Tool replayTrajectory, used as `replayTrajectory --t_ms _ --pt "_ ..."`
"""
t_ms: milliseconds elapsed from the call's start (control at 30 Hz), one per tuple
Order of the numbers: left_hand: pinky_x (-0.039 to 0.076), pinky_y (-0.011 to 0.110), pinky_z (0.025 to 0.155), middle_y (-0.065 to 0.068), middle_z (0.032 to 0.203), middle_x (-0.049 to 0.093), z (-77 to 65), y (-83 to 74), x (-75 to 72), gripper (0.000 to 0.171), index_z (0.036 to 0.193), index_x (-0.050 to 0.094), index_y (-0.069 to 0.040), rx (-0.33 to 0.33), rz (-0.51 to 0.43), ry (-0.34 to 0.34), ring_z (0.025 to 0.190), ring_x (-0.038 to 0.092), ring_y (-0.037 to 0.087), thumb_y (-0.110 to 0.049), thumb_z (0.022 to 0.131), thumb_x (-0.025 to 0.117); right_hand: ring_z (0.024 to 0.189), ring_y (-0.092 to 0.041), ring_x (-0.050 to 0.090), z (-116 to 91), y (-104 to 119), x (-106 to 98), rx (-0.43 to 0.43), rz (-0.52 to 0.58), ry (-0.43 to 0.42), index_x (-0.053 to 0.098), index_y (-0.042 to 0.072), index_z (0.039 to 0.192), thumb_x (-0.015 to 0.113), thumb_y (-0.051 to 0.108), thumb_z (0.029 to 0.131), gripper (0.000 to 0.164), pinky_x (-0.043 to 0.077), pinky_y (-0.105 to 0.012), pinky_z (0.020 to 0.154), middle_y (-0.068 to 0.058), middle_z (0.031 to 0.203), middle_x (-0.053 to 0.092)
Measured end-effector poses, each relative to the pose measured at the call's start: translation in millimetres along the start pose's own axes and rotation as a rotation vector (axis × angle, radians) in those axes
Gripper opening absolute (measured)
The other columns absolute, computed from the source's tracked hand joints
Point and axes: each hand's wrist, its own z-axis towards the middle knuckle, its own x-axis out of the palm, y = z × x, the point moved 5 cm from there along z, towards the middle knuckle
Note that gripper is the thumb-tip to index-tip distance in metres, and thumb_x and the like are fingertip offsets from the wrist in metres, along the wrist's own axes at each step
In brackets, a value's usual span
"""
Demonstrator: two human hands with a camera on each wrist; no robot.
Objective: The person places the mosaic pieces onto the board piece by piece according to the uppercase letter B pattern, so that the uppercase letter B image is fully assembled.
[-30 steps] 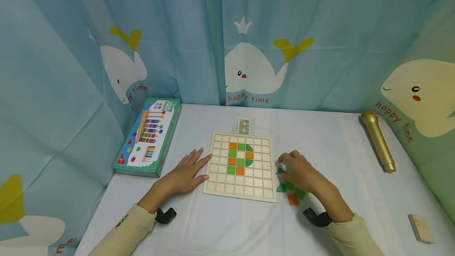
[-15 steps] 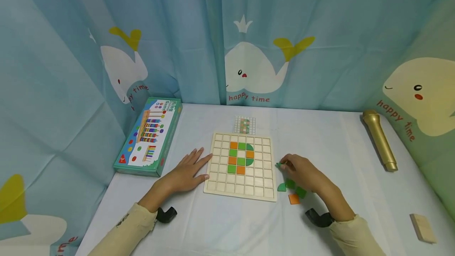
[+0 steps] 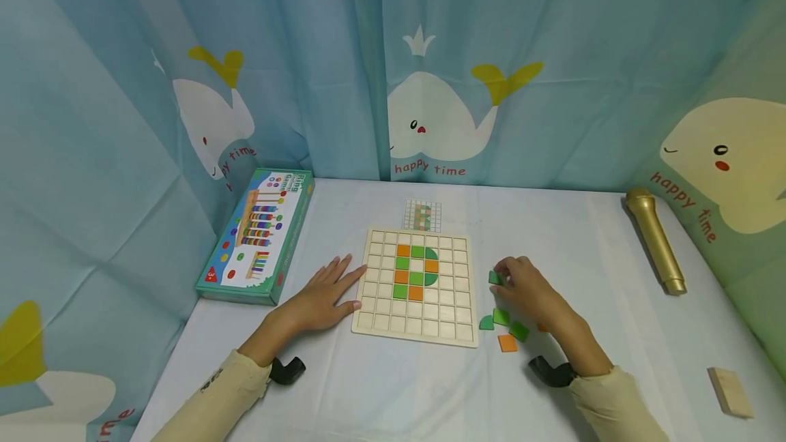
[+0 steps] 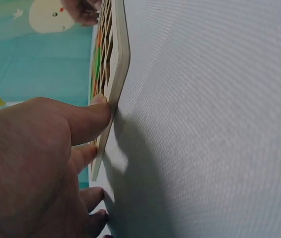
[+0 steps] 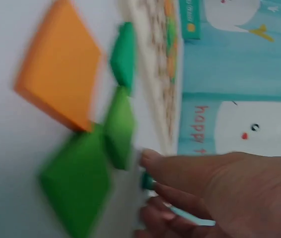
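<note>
A wooden grid board (image 3: 381, 324) lies flat, with orange, light green and dark green tiles set in some squares. My left hand (image 3: 325, 297) rests at its left edge, fingers spread. In the left wrist view the thumb (image 4: 93, 121) lies against the board's side (image 4: 122, 59). Right of the board, my right hand (image 3: 527, 290) pinches a small dark green tile (image 3: 495, 278) between thumb and fingertips; its outline is partly hidden. Loose tiles lie below that hand: a green quarter-circle tile (image 3: 487, 323), light green squares (image 3: 518, 331) and an orange square (image 3: 507, 343).
A small pattern card (image 3: 422, 215) lies behind the board. A boxed ring game (image 3: 258, 237) stands at the left. On the right are a gold microphone (image 3: 654, 243) and a wooden block (image 3: 730, 393). Another orange tile (image 3: 543, 327) shows partly behind the right wrist.
My right hand has taken up a dark green tile from the loose pieces and moved slightly right and away from the board with it. The left hand has stayed in place.
</note>
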Motion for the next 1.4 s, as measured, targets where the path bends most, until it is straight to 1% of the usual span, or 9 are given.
replayTrajectory --t_ms 167,367,533,667,900,1033,1133,1233,1400 --pt "0.010 0.062 0.130 0.017 0.177 0.010 -0.2 0.5 0.2 0.069 0.169 0.028 -0.022 0.002 -0.005 -0.002 0.163 0.005 0.042 -0.041 0.109 0.056 0.109 -0.035 0.061 2 5 8 -0.034 0.009 -0.004 0.059 -0.006 0.125 0.068 0.005 0.102 0.027 0.054 -0.055 0.097 -0.022 0.118 0.058" --pt "0.010 0.062 0.130 0.017 0.177 0.010 -0.3 0.7 0.4 0.069 0.169 0.029 -0.022 0.008 -0.009 -0.006 0.163 0.006 0.042 -0.041 0.109 0.056 0.107 -0.032 0.061 -1 9 10 -0.033 -0.011 -0.004 0.059 -0.005 0.125 0.068 0.004 0.102 0.026 0.055 -0.052 0.096 -0.019 0.117 0.058" --pt "0.011 0.062 0.130 0.017 0.177 0.010 0.4 1.1 1.0 0.069 0.169 0.028 -0.022 0.008 0.000 -0.004 0.163 0.006 0.042 -0.041 0.109 0.056 0.110 -0.031 0.062 -2 9 9 -0.075 -0.051 -0.011 0.061 -0.002 0.125 0.067 0.004 0.102 0.025 0.055 -0.052 0.097 -0.016 0.119 0.060" --pt "0.011 0.062 0.130 0.017 0.177 0.010 0.0 0.8 0.5 0.069 0.169 0.029 -0.022 0.005 0.000 -0.002 0.163 0.006 0.042 -0.041 0.109 0.056 0.113 -0.031 0.062 -1 13 8 -0.102 -0.043 -0.014 0.061 0.000 0.126 0.065 0.005 0.104 0.024 0.054 -0.052 0.098 -0.014 0.120 0.060" --pt "0.011 0.062 0.130 0.017 0.177 0.011 -0.6 1.1 -0.1 0.069 0.169 0.028 -0.023 0.008 0.003 -0.004 0.163 0.006 0.042 -0.041 0.109 0.056 0.113 -0.033 0.064 0 45 16 -0.169 0.015 0.010 0.061 -0.003 0.127 0.065 0.004 0.104 0.024 0.057 -0.050 0.097 -0.015 0.120 0.061" --pt "0.011 0.062 0.130 0.016 0.177 0.011 -0.4 1.9 0.5 0.069 0.169 0.028 -0.023 0.008 0.007 -0.009 0.163 0.006 0.042 -0.042 0.109 0.055 0.112 -0.029 0.064 -1 69 29 -0.218 0.023 0.032 0.062 -0.002 0.126 0.065 0.003 0.104 0.023 0.057 -0.046 0.096 -0.012 0.118 0.061" --pt "0.011 0.062 0.130 0.016 0.177 0.011 0.0 2.3 1.0 0.069 0.169 0.028 -0.023 0.003 0.003 -0.010 0.163 0.006 0.041 -0.042 0.109 0.056 0.109 -0.028 0.065 -1 84 41 -0.257 -0.008 0.031 0.064 -0.001 0.122 0.067 0.002 0.102 0.020 0.057 -0.045 0.094 -0.010 0.114 0.062" --pt "0.011 0.061 0.130 0.015 0.177 0.010 0.4 2.5 1.6 0.069 0.169 0.028 -0.024 0.000 0.005 -0.007 0.164 0.006 0.041 -0.043 0.109 0.055 0.105 -0.027 0.066 -2 95 52 -0.248 -0.060 0.011 0.067 0.000 0.118 0.072 0.003 0.099 0.020 0.054 -0.045 0.089 -0.009 0.109 0.063" --pt "0.010 0.061 0.130 0.015 0.177 0.010 0.4 2.1 1.3 0.069 0.169 0.028 -0.024 0.001 0.008 -0.007 0.164 0.005 0.041 -0.043 0.109 0.055 0.100 -0.026 0.066 -2 102 63 -0.163 -0.121 -0.031 0.071 0.002 0.115 0.078 0.004 0.094 0.022 0.049 -0.043 0.080 -0.008 0.106 0.065"
